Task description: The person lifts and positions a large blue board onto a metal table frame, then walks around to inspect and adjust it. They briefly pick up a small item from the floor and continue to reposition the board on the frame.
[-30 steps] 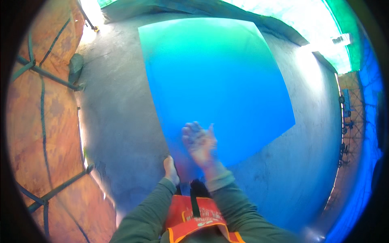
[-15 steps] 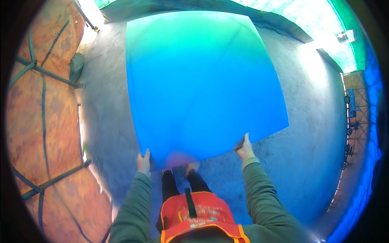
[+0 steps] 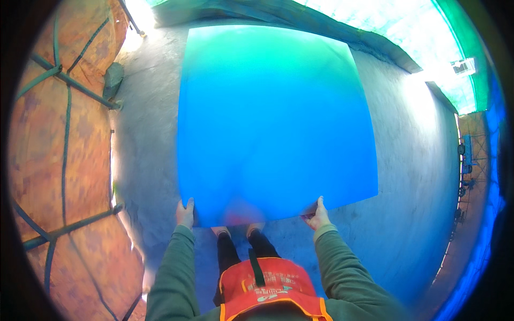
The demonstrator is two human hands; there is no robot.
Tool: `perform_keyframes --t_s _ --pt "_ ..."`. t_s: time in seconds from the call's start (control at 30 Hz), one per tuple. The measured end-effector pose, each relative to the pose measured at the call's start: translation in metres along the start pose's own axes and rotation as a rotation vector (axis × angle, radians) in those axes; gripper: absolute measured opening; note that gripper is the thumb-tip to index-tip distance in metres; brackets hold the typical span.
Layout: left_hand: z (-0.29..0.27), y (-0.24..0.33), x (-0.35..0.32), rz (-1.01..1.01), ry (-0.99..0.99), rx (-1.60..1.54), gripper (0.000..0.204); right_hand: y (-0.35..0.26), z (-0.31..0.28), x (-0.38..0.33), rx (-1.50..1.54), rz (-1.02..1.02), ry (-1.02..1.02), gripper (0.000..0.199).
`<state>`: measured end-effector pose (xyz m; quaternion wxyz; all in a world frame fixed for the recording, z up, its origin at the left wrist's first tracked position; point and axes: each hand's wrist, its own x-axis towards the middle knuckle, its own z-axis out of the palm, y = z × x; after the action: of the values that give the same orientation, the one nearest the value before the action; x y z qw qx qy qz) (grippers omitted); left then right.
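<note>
Bottom center: red apron (image 3: 273, 282) with orange trim, black strap (image 3: 258, 270) on it. Green sleeves (image 3: 342, 262) come in from the lower edge, one each side. Dark trouser legs (image 3: 262, 245) above the apron, feet partly covered by the sheet's near edge.

Left hand (image 3: 185, 214), lower left of center: grasping the sheet at its near-left corner, thumb up. Right hand (image 3: 319, 216), lower right of center: gripping the same near edge, short of the near-right corner, thumb up. Fingers underneath mostly hidden.

Large blue sheet (image 3: 278, 123) fills mid-frame, greenish glare toward the far end, faint red reflection at the near edge. Can't tell if its far end touches the floor (image 3: 142, 155).

Left side: orange tarp (image 3: 40, 171) with dark tubes (image 3: 80, 229). Gray lump (image 3: 113, 80), upper left. Dark fabric (image 3: 300, 16) along the top; bright green sheeting (image 3: 482, 83), upper right.
</note>
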<state>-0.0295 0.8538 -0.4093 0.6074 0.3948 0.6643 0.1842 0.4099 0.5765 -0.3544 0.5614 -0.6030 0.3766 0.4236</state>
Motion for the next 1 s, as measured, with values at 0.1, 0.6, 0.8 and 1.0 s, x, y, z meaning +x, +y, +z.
perform_keyframes --t_s 0.1,0.6,0.8,1.0 --pt "-0.006 0.002 0.004 0.010 0.025 0.138 0.054 0.005 -0.004 0.001 0.014 -0.034 -0.142 0.075" --pt "-0.030 0.004 0.012 0.042 0.060 0.183 0.058 0.018 -0.017 0.012 -0.152 0.108 -0.221 0.078" --pt "-0.019 0.017 -0.012 0.075 0.338 0.560 0.065 0.019 -0.022 0.014 -0.233 0.116 -0.187 0.079" --pt "-0.016 0.031 -0.025 0.104 0.493 0.567 0.057 0.027 -0.019 0.019 -0.241 0.091 -0.149 0.086"
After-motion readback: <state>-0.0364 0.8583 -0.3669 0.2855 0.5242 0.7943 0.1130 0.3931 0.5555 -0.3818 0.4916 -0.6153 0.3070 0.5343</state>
